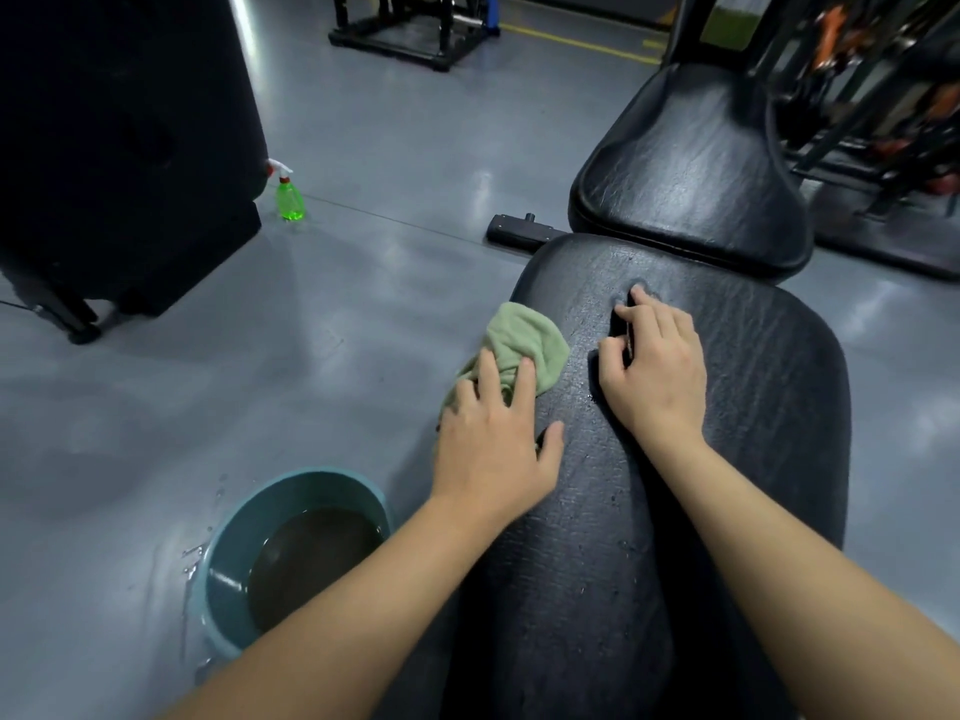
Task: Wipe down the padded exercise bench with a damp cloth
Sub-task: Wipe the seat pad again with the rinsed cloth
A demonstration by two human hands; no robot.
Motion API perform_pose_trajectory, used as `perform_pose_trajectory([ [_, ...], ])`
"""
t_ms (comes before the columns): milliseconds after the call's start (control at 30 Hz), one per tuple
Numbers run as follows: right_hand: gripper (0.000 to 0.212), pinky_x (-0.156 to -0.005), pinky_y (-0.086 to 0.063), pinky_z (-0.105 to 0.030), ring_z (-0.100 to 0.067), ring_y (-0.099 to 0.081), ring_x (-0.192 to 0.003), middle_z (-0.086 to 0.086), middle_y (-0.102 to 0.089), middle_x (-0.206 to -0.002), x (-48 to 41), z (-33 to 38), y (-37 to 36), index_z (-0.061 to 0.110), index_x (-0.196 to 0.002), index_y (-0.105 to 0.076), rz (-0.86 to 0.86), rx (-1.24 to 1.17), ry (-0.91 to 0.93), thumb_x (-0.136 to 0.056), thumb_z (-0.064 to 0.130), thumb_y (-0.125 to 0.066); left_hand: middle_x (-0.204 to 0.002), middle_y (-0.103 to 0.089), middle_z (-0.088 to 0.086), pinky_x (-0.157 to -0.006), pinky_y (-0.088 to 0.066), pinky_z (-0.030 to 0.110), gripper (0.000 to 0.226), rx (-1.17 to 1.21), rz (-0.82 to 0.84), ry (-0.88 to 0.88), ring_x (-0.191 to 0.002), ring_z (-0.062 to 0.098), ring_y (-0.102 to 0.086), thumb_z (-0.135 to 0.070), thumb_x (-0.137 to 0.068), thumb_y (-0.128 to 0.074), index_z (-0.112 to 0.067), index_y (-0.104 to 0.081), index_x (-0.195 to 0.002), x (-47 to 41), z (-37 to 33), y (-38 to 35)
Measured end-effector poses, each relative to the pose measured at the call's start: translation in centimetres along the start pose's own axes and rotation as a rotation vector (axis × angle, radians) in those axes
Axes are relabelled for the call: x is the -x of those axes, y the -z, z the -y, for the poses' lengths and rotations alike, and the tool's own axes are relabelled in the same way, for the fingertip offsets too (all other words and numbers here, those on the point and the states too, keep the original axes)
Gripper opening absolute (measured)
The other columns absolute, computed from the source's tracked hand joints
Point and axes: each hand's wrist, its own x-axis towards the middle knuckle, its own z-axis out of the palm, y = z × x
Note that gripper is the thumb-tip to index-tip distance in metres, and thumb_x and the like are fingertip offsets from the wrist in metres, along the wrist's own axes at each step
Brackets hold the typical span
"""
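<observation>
The black padded bench [753,407] runs from the bottom middle up to the right, with a second pad [691,168] beyond it. A light green cloth [524,340] lies bunched on the bench's left edge. My left hand [493,439] lies on the cloth with straight fingers pressing it down, thumb on the pad. My right hand [654,366] rests on the pad just right of the cloth, its fingertips pushing dents into the padding. Small water drops show on the pad near my right wrist.
A teal basin [228,579] of murky water stands on the grey floor left of the bench, with splashes around it. A green spray bottle [289,194] stands further back by a large black object [119,148]. Black equipment frames line the far side and right.
</observation>
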Motion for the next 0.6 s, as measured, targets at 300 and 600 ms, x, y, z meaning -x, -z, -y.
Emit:
perform_pose_trajectory([
  [300, 0.037, -0.110, -0.041, -0.037, -0.024, -0.055, -0.125, -0.004, -0.065, -0.136, 0.3, -0.2, 0.0, 0.010, -0.119, -0.072, -0.022, -0.056, 0.003, -0.091, 0.022, -0.052, -0.162, -0.021, 0.030, -0.095, -0.052, 0.054, 0.076, -0.025, -0.004, -0.015, -0.125, 0.048, -0.045, -0.051, -0.092, -0.040, -0.014, -0.031, -0.157, 3.5, -0.4, -0.4],
  [600, 0.036, -0.109, -0.042, -0.037, -0.024, -0.057, -0.125, -0.004, -0.067, -0.134, 0.4, -0.6, -0.5, 0.010, -0.117, -0.073, -0.067, -0.028, 0.008, -0.090, 0.021, -0.053, -0.168, -0.008, 0.020, -0.086, -0.051, 0.048, 0.079, -0.055, -0.030, -0.030, -0.126, 0.042, -0.044, -0.068, -0.097, -0.028, -0.021, -0.022, -0.160, -0.5, -0.4, -1.0],
])
